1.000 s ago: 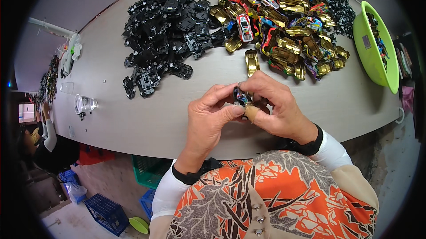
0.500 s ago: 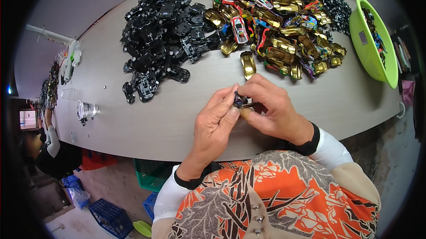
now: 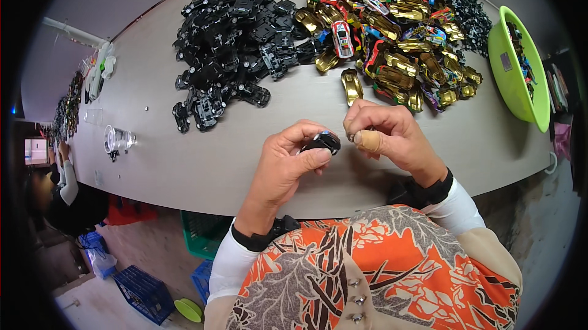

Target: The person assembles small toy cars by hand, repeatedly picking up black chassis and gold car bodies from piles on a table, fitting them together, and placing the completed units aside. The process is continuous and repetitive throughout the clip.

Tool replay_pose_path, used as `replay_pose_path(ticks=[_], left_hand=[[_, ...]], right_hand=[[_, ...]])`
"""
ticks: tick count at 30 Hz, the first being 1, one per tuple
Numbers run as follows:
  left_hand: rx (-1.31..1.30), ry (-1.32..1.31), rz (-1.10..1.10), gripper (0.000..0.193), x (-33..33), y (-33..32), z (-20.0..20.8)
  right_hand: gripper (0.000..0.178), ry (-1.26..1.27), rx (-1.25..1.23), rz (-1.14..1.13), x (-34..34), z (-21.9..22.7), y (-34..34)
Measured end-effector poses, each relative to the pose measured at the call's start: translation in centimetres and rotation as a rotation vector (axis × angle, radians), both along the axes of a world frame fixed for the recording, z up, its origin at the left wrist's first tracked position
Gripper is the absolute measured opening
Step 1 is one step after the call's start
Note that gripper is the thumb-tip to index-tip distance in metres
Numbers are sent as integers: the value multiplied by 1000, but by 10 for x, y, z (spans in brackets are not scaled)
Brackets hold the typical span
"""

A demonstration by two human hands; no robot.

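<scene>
My left hand (image 3: 282, 161) is closed round a small black toy car chassis (image 3: 323, 141), held between thumb and fingers above the table, with a wheel showing at its edge. Just right of it, my right hand (image 3: 395, 134) is in a pinch, a tan bandage wrapped round its thumb. A tiny object shows at the fingertips, too small to name. Beyond the right hand a gold toy car body (image 3: 351, 87) lies by itself. Past it sprawls a heap of gold and printed car bodies (image 3: 398, 77). Left of that heap rises a pile of black car chassis (image 3: 220, 54).
Small wheel pieces (image 3: 462, 11) cover the table's far edge. A lime green basin (image 3: 499, 54) with parts stands at the right. A clear plastic cup (image 3: 115, 139) is at the left, where another person (image 3: 72, 198) works. A green crate (image 3: 202, 241) sits below the table edge.
My hands have drawn apart from their joined grip. The chassis stays in my left hand, now more exposed, while my right hand has moved off to the right. The view has shifted slightly.
</scene>
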State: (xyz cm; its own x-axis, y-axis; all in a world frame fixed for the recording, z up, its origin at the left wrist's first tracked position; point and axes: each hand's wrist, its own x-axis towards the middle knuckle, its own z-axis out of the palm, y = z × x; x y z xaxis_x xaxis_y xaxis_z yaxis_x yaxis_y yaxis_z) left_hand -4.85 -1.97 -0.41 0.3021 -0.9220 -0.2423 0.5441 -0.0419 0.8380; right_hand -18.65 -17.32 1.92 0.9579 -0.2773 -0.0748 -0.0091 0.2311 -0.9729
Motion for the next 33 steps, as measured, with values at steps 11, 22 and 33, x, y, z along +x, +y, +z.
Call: replay_pose_path(ticks=[11, 22, 33], left_hand=[[151, -509, -100, 12, -10, 3, 5], [104, -105, 162, 22, -2, 2, -4], [57, 156, 48, 24, -1, 11, -9]], right_hand=[[5, -43, -487, 17, 6, -21, 10], [6, 213, 138, -40, 8, -22, 19], [10, 78, 107, -61, 4, -28, 10]])
